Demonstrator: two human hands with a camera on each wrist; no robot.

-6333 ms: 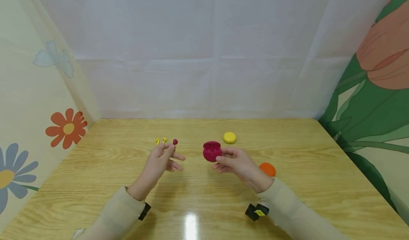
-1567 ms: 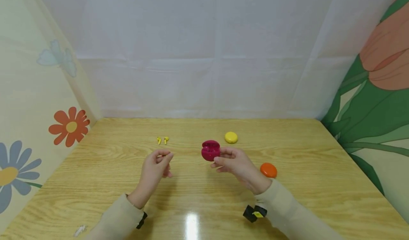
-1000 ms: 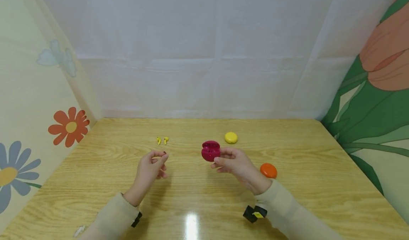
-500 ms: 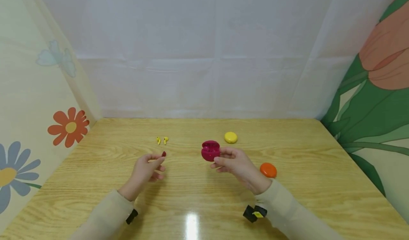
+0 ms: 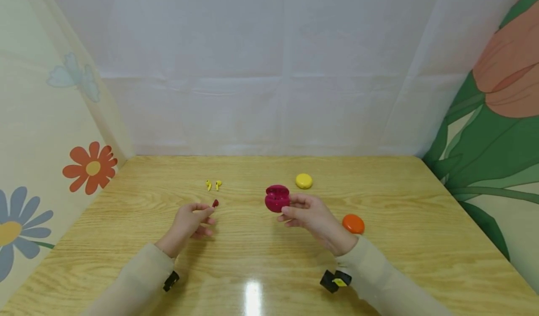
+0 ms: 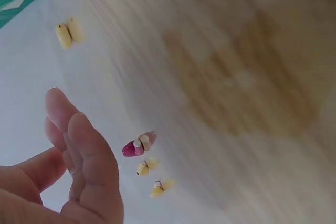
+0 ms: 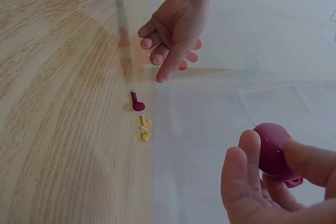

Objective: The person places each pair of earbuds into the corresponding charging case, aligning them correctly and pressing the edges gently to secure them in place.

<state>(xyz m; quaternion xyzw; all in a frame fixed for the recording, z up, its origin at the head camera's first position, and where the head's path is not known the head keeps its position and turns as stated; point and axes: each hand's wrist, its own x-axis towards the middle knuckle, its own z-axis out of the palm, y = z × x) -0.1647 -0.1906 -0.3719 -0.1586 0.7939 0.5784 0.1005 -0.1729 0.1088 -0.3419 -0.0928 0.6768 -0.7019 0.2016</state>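
Note:
In the head view a dark red earbud (image 5: pixel 215 203) lies on the table just beyond the fingertips of my left hand (image 5: pixel 187 222). The right wrist view shows a gap between that earbud (image 7: pixel 137 104) and the hand, whose fingers are loosely bent around nothing. My right hand (image 5: pixel 316 220) pinches a crimson earbud case (image 5: pixel 277 206) by its side and holds it above the table, lid raised. Whether anything sits inside the case is too small to tell. Two yellow earbuds (image 5: pixel 218 185) lie behind the red one.
A closed yellow round case (image 5: pixel 304 181) rests at the back, right of centre. Near my right wrist lies an orange round case (image 5: pixel 353 224). A pale curtain (image 5: pixel 269 96) hangs behind the wooden table (image 5: pixel 252 255).
My left hand has moved left and let go of the red earbud, which now lies on the table. The right hand still holds the open case in nearly the same place.

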